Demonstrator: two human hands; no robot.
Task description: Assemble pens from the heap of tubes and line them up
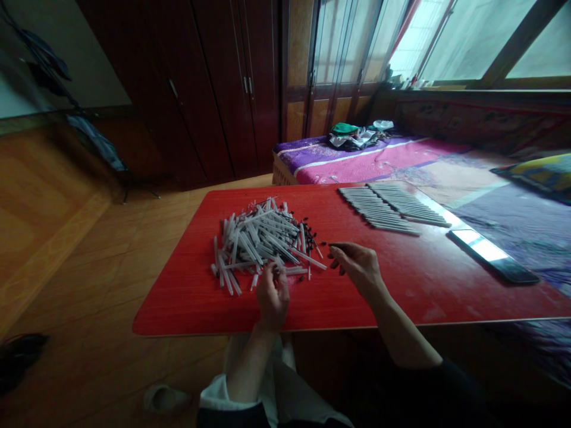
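A heap of translucent plastic tubes point(254, 235), which look like pen barrels, lies on the red table point(178, 285). Small black pieces point(307, 235) are scattered along its right side. My left hand point(273, 294) is closed at the near edge of the heap, fingertips pinched by a pale piece; what they hold is too small to make out. To the right of the heap, my right hand point(359, 264) is held over the table with thumb and forefinger pinched. Whatever sits between those fingers is too small to name.
Slim grey-white sticks point(379, 211) lie side by side in two rows at the table's back right. A phone point(493, 255) rests near the right end. Beyond stand a bed point(321, 172) with folded clothes point(357, 138) and dark wardrobes point(223, 89).
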